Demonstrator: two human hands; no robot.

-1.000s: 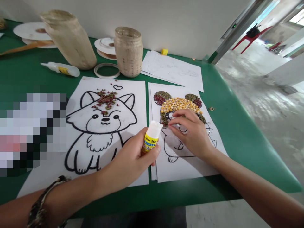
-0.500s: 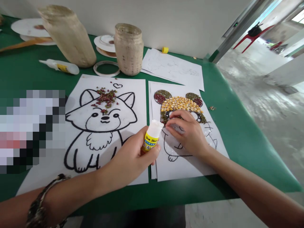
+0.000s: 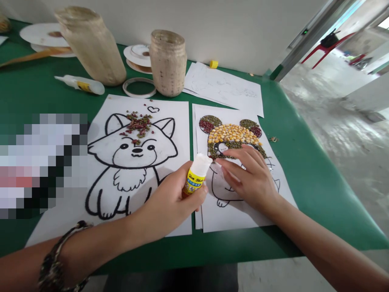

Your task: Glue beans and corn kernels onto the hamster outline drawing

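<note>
On my feed the left hand [image 3: 170, 202] is closed around a glue stick [image 3: 196, 176], thumb and fingers wrapped over its yellow label. The stick is tilted, with its white top up and leaning towards the right. It hangs over the seam where two drawing sheets meet, just beside the fingertips of the right hand. A beaded bracelet [image 3: 57, 259] sits on the left wrist.

The right hand [image 3: 252, 180] holds nothing. Its fingers are stretched out and pressed flat on the bear drawing [image 3: 243, 215], on the face just below the part already filled in. That part is a band of yellow corn kernels [image 3: 232, 133] across the bear's head, with dark beans in both ears.

To the left lies the dog drawing [image 3: 136, 162], with a small heap of red and green beans [image 3: 138, 125] on its forehead. Both sheets lie on the green surface [image 3: 304, 162].

Further back I see two pale jars [image 3: 168, 63], one upright and one leaning. Near them are a tape ring [image 3: 139, 87], a white glue bottle [image 3: 80, 84] lying on its side and more sheets of paper [image 3: 225, 87]. A small yellow cap [image 3: 214, 64] sits close to the wall.
</note>
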